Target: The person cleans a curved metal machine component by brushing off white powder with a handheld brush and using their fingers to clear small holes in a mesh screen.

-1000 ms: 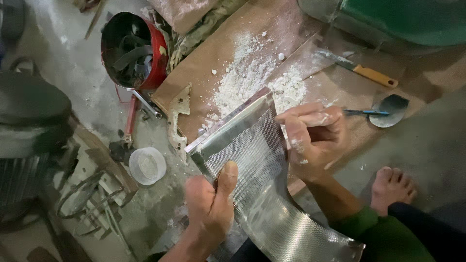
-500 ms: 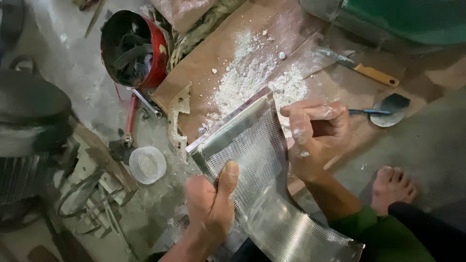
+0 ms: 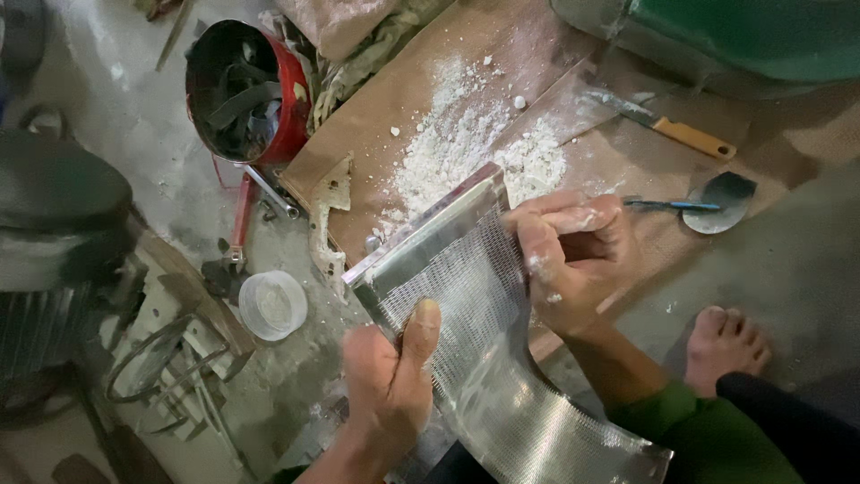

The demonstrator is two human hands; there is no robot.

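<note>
Both hands are clamped on the curved metal mesh sheet [image 3: 466, 296]: left hand [image 3: 390, 385] on its near edge, right hand [image 3: 569, 260] on its far side. It looks like a bending or shaping step, calling for steady pressure. White powder [image 3: 466, 143] lies just beyond the right hand.

Green sleeve [image 3: 708, 435] and dark trousers [image 3: 797, 412], bare foot [image 3: 724, 345], white powder dusting the right hand [image 3: 569, 260].

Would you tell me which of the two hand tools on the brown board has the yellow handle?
The putty knife farthest from the hands; the trowel nearer has a thin blue handle.
</note>
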